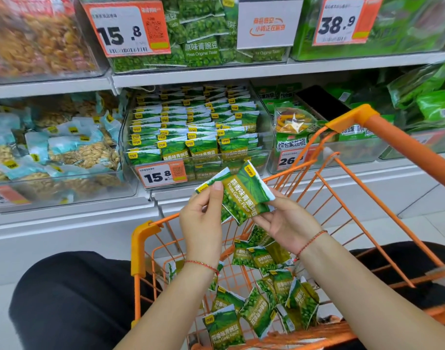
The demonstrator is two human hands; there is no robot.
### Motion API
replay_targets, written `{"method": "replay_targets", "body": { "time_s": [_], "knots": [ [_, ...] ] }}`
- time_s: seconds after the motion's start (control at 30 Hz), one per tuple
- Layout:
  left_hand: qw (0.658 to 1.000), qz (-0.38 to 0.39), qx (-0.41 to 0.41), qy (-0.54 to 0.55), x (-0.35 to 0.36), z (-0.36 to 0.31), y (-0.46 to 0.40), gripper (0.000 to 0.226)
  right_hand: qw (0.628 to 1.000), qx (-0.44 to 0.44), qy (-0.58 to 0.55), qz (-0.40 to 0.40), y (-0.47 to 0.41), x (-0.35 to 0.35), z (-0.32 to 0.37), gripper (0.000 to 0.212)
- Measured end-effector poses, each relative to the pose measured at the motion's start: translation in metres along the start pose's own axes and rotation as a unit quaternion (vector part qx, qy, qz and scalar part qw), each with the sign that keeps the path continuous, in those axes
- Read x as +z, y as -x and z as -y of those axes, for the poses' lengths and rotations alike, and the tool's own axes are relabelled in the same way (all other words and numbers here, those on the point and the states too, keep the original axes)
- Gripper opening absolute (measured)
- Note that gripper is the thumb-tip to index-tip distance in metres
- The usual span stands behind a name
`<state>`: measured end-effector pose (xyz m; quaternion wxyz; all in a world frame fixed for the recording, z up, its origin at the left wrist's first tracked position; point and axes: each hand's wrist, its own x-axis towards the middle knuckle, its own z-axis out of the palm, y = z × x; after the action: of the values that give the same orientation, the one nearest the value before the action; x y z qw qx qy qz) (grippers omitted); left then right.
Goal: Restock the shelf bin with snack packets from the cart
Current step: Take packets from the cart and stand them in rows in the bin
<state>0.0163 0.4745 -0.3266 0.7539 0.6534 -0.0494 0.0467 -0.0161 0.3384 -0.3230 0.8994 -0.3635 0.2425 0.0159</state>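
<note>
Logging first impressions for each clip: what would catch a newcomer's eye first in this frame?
At centre, the left hand and right hand hold up green garlic pea packets between them. Below lies the orange cart with loose matching packets scattered in it. Behind, the clear shelf bin is already packed with neat rows of the same packets, above a 15.8 price tag.

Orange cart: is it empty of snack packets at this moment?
No: many green packets lie loose in the orange cart, below both hands.

head-worn view, downward, close over cart (347,122)
</note>
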Motion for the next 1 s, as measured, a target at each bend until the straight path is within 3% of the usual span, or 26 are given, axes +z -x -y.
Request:
{"method": "replay_targets", "body": {
  "time_s": [0.17, 0.27, 0.33, 0.43, 0.53, 0.63, 0.7, 0.73, 0.8, 0.87, 1.0],
  "knots": [
    [0.998, -0.019, -0.048, 0.027, 0.003, 0.003, 0.000, 0.027, 0.999, 0.014, -0.031, 0.010, 0.004, 0.002, 0.000, 0.016],
    [0.996, -0.059, -0.054, 0.048, 0.003, 0.006, -0.002, 0.033, 0.995, 0.012, -0.078, 0.063, 0.007, 0.006, 0.000, 0.046],
    [0.994, -0.079, -0.044, 0.054, 0.003, 0.007, -0.002, 0.036, 0.991, 0.015, -0.071, 0.114, 0.011, 0.012, 0.000, 0.055],
    [0.994, -0.098, -0.025, 0.050, 0.005, 0.003, 0.001, 0.040, 0.988, 0.035, -0.003, 0.150, 0.013, 0.014, -0.006, 0.050],
    [0.993, -0.103, -0.015, 0.055, 0.004, 0.002, -0.001, 0.032, 0.988, 0.028, -0.004, 0.152, 0.012, 0.013, -0.006, 0.041],
    [0.994, -0.108, 0.003, 0.032, 0.003, 0.002, -0.004, 0.018, 0.982, -0.039, 0.047, 0.176, 0.014, 0.016, -0.006, 0.009],
    [0.995, -0.100, 0.020, 0.006, 0.003, 0.000, -0.001, 0.020, 0.980, -0.076, 0.105, 0.151, 0.014, 0.014, -0.008, 0.040],
    [0.995, -0.094, 0.026, -0.007, 0.005, -0.001, 0.002, 0.018, 0.978, -0.090, 0.130, 0.140, 0.014, 0.013, -0.010, 0.039],
    [0.995, -0.080, 0.041, -0.039, 0.007, -0.005, 0.008, 0.016, 0.969, -0.112, 0.165, 0.147, 0.011, 0.011, -0.012, 0.010],
    [0.994, -0.070, 0.058, -0.062, 0.009, -0.006, 0.012, 0.018, 0.965, -0.123, 0.198, 0.124, 0.011, 0.013, -0.013, 0.038],
    [0.994, -0.067, 0.080, -0.031, 0.008, -0.011, 0.008, 0.023, 0.970, -0.142, 0.191, 0.048, 0.011, 0.015, -0.012, 0.022]
  ]
}}
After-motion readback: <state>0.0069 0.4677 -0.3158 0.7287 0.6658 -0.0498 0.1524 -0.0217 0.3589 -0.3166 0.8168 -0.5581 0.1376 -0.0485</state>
